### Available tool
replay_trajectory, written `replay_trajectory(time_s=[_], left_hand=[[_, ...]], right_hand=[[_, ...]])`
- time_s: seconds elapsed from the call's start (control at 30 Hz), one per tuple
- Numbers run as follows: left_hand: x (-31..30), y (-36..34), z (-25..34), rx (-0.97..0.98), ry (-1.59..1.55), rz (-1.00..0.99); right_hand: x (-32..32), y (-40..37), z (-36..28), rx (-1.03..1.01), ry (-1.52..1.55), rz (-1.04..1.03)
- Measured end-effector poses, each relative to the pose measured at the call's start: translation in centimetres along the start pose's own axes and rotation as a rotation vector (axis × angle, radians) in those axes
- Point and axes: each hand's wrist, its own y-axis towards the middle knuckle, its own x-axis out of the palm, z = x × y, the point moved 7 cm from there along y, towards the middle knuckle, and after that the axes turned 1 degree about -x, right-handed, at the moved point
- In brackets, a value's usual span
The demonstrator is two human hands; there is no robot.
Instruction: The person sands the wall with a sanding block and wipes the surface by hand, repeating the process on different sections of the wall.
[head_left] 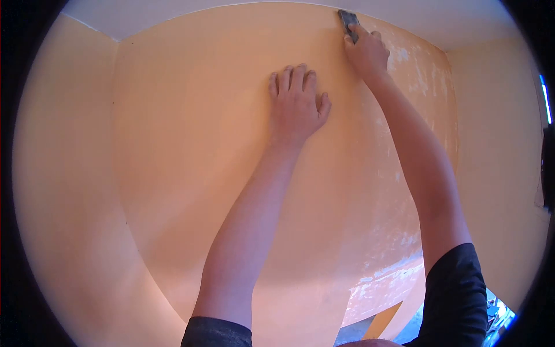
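Note:
Fingers spread, my left hand (296, 107) lies against the orange-painted wall (191, 127) near its middle and holds nothing. Higher up and to the right, my right hand (370, 53) grips a dark grey rectangular block (348, 22) that looks like a sanding block. The block is against the wall, close below the ceiling line, with its upper end sticking out past my fingers. Its face toward the wall is hidden. Just right of my right hand the wall surface is patchy, with whitish marks (402, 55).
The pale ceiling (404, 17) meets the wall just above the block. Side walls (63, 144) stand at left and right (491, 144). A dark-edged opening (546, 144) is at the far right. Cluttered items (498, 312) lie low at the right, partly behind my sleeve.

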Motion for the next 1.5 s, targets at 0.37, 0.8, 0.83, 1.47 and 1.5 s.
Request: replay_trajectory(time_s=[0.37, 0.8, 0.83, 1.47, 1.5], left_hand=[[0.3, -0.1, 0.1, 0.034, 0.064, 0.054], [0.5, -0.1, 0.0, 0.106, 0.129, 0.068], [0.6, -0.1, 0.0, 0.105, 0.122, 0.052], [0.3, 0.0, 0.3, 0.034, 0.094, 0.005], [0.5, -0.3, 0.2, 0.028, 0.086, -0.004]], right_hand=[[1.7, 0.8, 2.0, 0.03, -0.049, -0.121], [-2.4, -5.5, -0.4, 0.07, 0.058, -0.072], [-2.5, -6.9, 0.1, 0.092, 0.053, -0.091], [-0.1, -7.0, 0.9, 0.004, 0.089, 0.094], [-0.5, -8.5, 1.2, 0.036, 0.103, 0.054]])
